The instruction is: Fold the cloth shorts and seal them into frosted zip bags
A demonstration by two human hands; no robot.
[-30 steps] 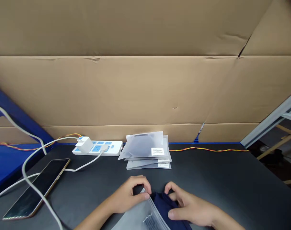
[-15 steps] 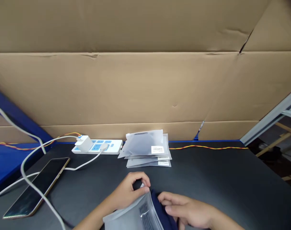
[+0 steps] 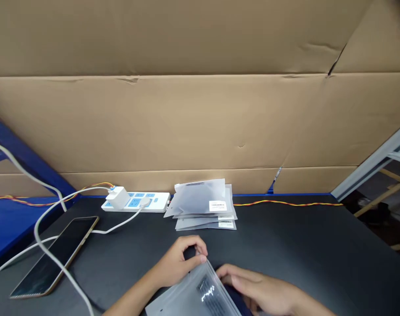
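1. Frosted bag [image 3: 183,298], in the head view, is at the near middle of the scene, its near end cut off by the picture's edge.
2. Left hand [image 3: 183,263]: the grip is closed, thumb and forefinger pinching the bag's far corner.
3. Right hand [image 3: 255,285]: it is at the bag's right edge, fingers curled in by dark blue cloth [image 3: 238,300]; I cannot tell how firmly this grip closes, or whether it holds the cloth.
4. Beyond the hands, a stack of frosted bags [image 3: 200,197] with white labels [image 3: 217,206] lies at the far side of the black worktop [image 3: 301,245].
5. Just left of the stack is a white power strip [image 3: 159,202], carrying a white adapter [image 3: 118,198].
6. Farther left and nearer, a phone [image 3: 70,245] lies under a white cable [image 3: 39,240].
7. Cardboard [image 3: 200,123] rises behind the worktop.
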